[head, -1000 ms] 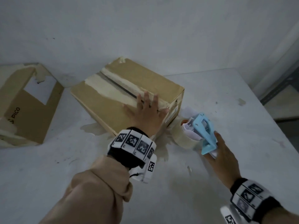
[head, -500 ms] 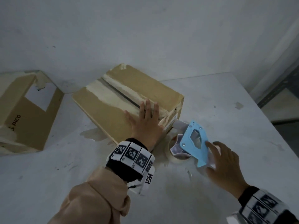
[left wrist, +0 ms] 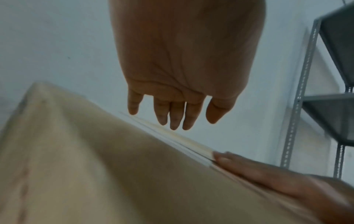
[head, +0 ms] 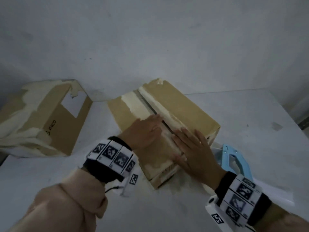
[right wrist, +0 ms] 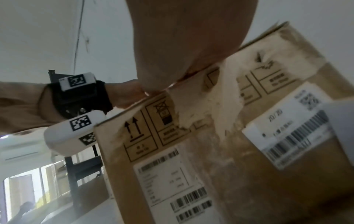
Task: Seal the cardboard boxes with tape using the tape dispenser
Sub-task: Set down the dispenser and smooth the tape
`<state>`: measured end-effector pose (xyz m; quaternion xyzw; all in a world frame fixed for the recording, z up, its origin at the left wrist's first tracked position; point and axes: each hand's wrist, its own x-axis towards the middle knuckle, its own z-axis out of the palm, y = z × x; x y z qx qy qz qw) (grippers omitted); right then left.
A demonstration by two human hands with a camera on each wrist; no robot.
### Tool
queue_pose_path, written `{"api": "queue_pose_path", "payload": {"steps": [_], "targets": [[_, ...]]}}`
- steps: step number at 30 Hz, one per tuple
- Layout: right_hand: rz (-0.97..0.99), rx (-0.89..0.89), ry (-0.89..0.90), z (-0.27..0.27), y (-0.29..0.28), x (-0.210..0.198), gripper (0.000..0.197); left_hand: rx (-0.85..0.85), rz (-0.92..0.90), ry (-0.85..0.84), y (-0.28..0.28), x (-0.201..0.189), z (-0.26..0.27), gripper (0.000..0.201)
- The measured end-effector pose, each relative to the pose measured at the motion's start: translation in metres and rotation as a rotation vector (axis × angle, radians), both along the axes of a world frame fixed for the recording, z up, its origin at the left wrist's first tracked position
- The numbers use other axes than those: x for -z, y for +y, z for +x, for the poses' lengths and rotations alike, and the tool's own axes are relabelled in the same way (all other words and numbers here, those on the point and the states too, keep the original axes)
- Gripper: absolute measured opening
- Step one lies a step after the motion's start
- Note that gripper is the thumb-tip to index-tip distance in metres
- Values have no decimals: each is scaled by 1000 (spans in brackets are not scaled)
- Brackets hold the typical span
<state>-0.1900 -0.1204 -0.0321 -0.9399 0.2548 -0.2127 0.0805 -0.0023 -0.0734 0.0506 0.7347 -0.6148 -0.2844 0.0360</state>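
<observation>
A brown cardboard box [head: 177, 104] lies on the white table [head: 250, 114], its top flaps closed with a dark seam between strips of torn paper. My left hand [head: 143, 129] lies flat on the left flap [left wrist: 95, 151], fingers straight beside the seam. On the right flap my right hand [head: 194, 148] presses flat too, fingers [left wrist: 249, 169] along the seam. The light blue tape dispenser [head: 234, 158] lies on the table just right of the box, behind my right wrist, with no hand on it. The box's near end [right wrist: 210, 151] carries barcode labels.
A second cardboard box [head: 41, 119], marked PICO with torn paper on it, stands at the table's left. A white wall rises behind the boxes. Metal shelving [left wrist: 325, 91] stands to the right. The table's right edge runs near the far right.
My right hand let go of the tape dispenser, which now lies on the table, and moved onto the box's right flap. My left hand slid up along the left flap.
</observation>
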Motion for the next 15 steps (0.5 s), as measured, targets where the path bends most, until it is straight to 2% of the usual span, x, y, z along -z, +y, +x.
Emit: {"api": "queue_pose_path", "payload": {"steps": [3,6,10,13,15], "targets": [[-26,-3,5,0,-2,3,62,0,142,-127,-22,-14,21,57],[-31,-32,-34,-3,-4,5,59,1,148,-247,-47,-19,43,61],[12,-57,-19,-6,-4,5,57,33,212,-476,-76,-5,69,60],[55,-58,11,-6,-5,5,56,-22,154,-415,-83,8,81,66],[70,-52,22,-5,-6,4,56,1,144,-414,-82,13,80,68]]}}
